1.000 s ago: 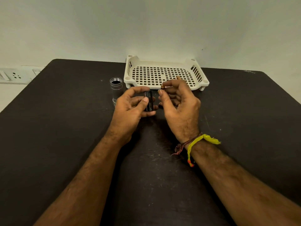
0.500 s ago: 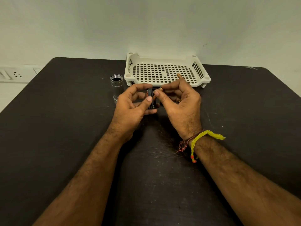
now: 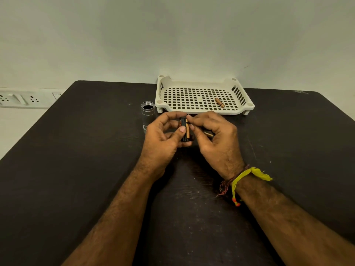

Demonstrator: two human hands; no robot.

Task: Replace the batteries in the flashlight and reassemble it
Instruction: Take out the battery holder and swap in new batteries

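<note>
My left hand (image 3: 163, 139) grips a small black battery holder (image 3: 184, 131), held upright above the dark table. A copper-coloured battery (image 3: 187, 130) lies in the holder's side slot. My right hand (image 3: 213, 139) pinches the top of that battery with thumb and forefinger. Another battery (image 3: 209, 134) pokes out under my right hand; whether my fingers hold it I cannot tell. A silver flashlight body (image 3: 148, 116) stands upright, open end up, just left of my hands. One more battery (image 3: 219, 102) lies in the white perforated tray (image 3: 244, 107).
The tray sits at the table's (image 3: 76, 169) far edge against the wall. A white socket strip (image 3: 23, 99) is mounted on the wall at far left. A yellow thread band (image 3: 247, 175) circles my right wrist.
My right hand has brought a battery against the holder and now presses it into the slot. The view has tilted, so the battery in the tray is now uncovered.
</note>
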